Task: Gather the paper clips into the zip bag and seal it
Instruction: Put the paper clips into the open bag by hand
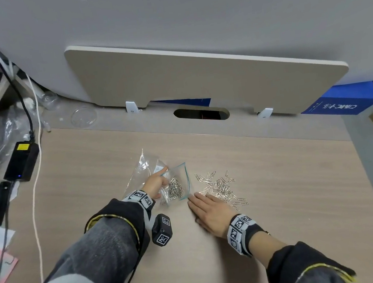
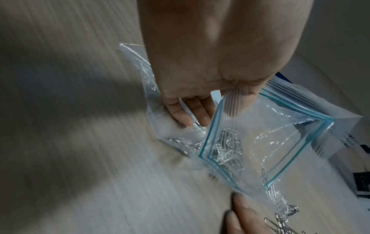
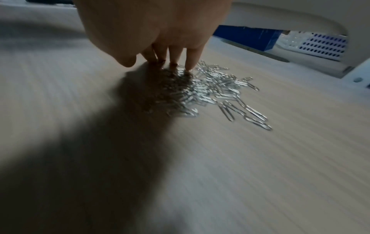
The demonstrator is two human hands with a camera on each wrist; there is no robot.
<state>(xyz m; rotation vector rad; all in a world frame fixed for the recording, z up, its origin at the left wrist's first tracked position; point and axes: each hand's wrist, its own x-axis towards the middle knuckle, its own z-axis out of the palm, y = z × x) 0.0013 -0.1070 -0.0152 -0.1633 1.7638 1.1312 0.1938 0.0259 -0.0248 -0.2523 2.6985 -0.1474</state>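
A clear zip bag (image 1: 181,178) with a blue-green zip line lies on the wooden desk (image 1: 286,199), its mouth wide and facing right. Several silver paper clips (image 1: 175,188) lie inside it (image 2: 226,145). My left hand (image 1: 160,182) pinches the bag's upper lip (image 2: 236,101) between thumb and fingers, which holds the mouth up. A loose pile of paper clips (image 1: 222,188) lies just right of the mouth. My right hand (image 1: 199,202) is flat with straight fingers, and its fingertips (image 3: 189,63) touch the pile's near-left edge (image 3: 210,91).
Crumpled clear plastic (image 1: 144,167) lies behind the bag. A black power adapter (image 1: 20,161) and a white cable (image 1: 36,212) sit at the desk's left edge. A beige divider panel (image 1: 195,74) and a cable slot (image 1: 201,115) line the back. A blue box (image 1: 335,104) stands back right.
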